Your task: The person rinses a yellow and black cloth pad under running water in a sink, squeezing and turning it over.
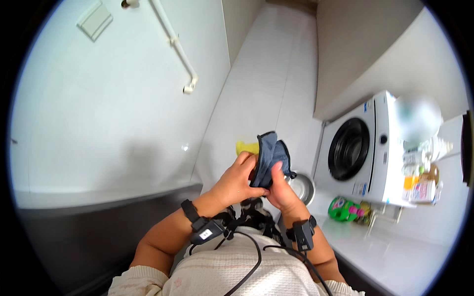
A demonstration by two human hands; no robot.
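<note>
Both of my hands are together at the centre of the view, in front of my body. A blue-grey cloth with dark edging (269,157) is bunched between them. My left hand (237,179) grips the cloth's lower left side. My right hand (283,187) holds its lower right side, with the thumb lying on the fabric. Something yellow (246,147) shows just beyond my left fingers; whether it is held or lies lower down I cannot tell. Below and to the right of the cloth, a round metal basin (309,188) is partly hidden by my right hand.
A white front-loading washing machine (351,148) stands at right, with several bottles (422,190) on top. A green detergent bottle (342,209) is beside its base. A white pipe (179,48) runs along the left wall. Black cables (255,259) hang from the wrist devices across my front.
</note>
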